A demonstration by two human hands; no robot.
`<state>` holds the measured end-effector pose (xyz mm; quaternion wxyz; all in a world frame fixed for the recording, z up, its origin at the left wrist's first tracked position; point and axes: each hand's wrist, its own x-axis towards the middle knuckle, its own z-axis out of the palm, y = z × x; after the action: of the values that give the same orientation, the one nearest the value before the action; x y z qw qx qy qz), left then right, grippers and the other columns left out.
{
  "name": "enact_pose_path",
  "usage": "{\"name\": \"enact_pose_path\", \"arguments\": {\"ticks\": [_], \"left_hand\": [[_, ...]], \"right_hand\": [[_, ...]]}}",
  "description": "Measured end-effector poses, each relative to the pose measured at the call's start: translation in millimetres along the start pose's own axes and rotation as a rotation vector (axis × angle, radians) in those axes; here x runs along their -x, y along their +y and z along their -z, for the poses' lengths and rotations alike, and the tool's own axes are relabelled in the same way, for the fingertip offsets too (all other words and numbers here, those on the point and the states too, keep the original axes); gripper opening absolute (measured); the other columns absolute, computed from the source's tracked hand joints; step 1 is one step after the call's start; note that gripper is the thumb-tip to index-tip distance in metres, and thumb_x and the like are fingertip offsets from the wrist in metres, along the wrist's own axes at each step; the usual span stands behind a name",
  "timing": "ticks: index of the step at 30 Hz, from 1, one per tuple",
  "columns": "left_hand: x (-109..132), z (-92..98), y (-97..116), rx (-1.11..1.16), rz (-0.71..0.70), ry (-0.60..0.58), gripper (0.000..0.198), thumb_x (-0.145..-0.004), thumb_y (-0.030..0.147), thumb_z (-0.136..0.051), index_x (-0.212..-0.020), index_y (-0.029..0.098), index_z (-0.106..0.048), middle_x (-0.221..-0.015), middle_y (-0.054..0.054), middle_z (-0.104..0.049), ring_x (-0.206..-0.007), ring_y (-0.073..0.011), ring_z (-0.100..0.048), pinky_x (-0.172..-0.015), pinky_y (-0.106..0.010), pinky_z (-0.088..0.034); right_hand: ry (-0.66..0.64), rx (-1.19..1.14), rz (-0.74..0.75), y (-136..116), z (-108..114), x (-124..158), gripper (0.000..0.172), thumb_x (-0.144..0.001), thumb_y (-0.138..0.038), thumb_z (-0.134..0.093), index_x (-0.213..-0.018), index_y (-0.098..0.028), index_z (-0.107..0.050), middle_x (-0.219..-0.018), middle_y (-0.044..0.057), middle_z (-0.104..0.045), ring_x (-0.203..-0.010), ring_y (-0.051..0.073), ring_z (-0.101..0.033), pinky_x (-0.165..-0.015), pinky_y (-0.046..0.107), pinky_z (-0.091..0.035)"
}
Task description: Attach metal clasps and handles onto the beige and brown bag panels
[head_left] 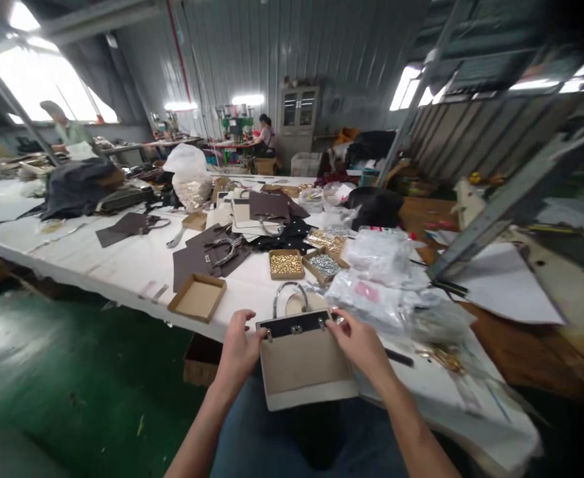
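Observation:
Between my two hands is a beige handbag panel (pixel 304 365) with a dark strip along its top, small metal fittings on the strip and a curved handle (pixel 291 287) above. My left hand (pixel 239 348) pinches its upper left corner, by a metal fitting. At the upper right corner, my right hand (pixel 359 342) grips the panel between thumb and fingers. The panel's lower part hangs over my lap, off the table edge. Just beyond it stand a box of gold-coloured small parts (pixel 286 264) and a box of silver-coloured small parts (pixel 324 265).
An empty cardboard tray (pixel 197 297) lies to the left on the white table (pixel 137 279). Dark brown panels (pixel 192 255) with handles are piled behind it. Plastic bags (pixel 371 292) crowd the right side, near a slanted metal post (pixel 511 199). Two people sit or stand farther back.

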<state>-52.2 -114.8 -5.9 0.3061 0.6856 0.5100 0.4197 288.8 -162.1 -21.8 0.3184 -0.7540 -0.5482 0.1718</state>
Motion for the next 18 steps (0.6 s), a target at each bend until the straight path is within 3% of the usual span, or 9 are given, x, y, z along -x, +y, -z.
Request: {"name": "enact_pose_path", "arguments": {"ticks": [4, 8, 12, 15, 18], "left_hand": [[6, 11.7, -2, 0.011, 0.026, 0.034, 0.027, -0.102, 0.024, -0.069, -0.129, 0.021, -0.070, -0.138, -0.014, -0.072, -0.131, -0.0291, -0.069, -0.106, -0.044, -0.062], [16, 30.3, -19, 0.016, 0.089, 0.060, 0.024, -0.102, 0.026, -0.069, -0.125, 0.021, -0.072, -0.136, -0.014, -0.074, -0.130, -0.0292, -0.071, -0.106, -0.043, -0.062], [33, 42.6, -30, 0.091, 0.213, 0.097, 0.023, -0.103, 0.030, -0.071, -0.123, 0.021, -0.073, -0.127, -0.012, -0.078, -0.111, -0.0255, -0.075, -0.099, -0.040, -0.062], [47, 36.1, -22, 0.196, 0.356, 0.038, 0.020, -0.101, 0.028, -0.072, -0.118, 0.020, -0.075, -0.112, -0.011, -0.080, -0.100, -0.0247, -0.075, -0.093, -0.038, -0.061], [56, 14.7, -4, 0.352, 0.412, -0.137, 0.026, -0.093, 0.022, -0.077, -0.119, 0.020, -0.077, -0.119, -0.011, -0.082, -0.109, -0.0261, -0.076, -0.096, -0.037, -0.059]], "right_hand": [[0.010, 0.004, -0.013, -1, 2, 6, 0.056, -0.103, -0.062, -0.066, -0.141, -0.024, -0.080, -0.095, 0.009, -0.084, -0.085, 0.030, -0.078, -0.083, 0.040, -0.055], [0.022, 0.008, -0.010, 2, 0, 4, 0.062, -0.099, -0.067, -0.068, -0.142, -0.023, -0.079, -0.089, 0.008, -0.083, -0.080, 0.030, -0.077, -0.079, 0.042, -0.055], [0.052, -0.010, -0.040, 18, -6, -2, 0.072, -0.089, -0.076, -0.072, -0.139, -0.025, -0.081, -0.090, 0.009, -0.083, -0.079, 0.034, -0.078, -0.075, 0.045, -0.056], [0.044, -0.047, -0.050, 41, -16, -9, 0.077, -0.081, -0.081, -0.073, -0.134, -0.027, -0.085, -0.095, 0.012, -0.085, -0.085, 0.039, -0.081, -0.074, 0.049, -0.057], [0.110, -0.033, -0.017, 67, -31, -20, 0.070, -0.077, -0.084, -0.075, -0.121, -0.032, -0.089, -0.094, 0.013, -0.086, -0.080, 0.043, -0.081, -0.068, 0.051, -0.057]]}}
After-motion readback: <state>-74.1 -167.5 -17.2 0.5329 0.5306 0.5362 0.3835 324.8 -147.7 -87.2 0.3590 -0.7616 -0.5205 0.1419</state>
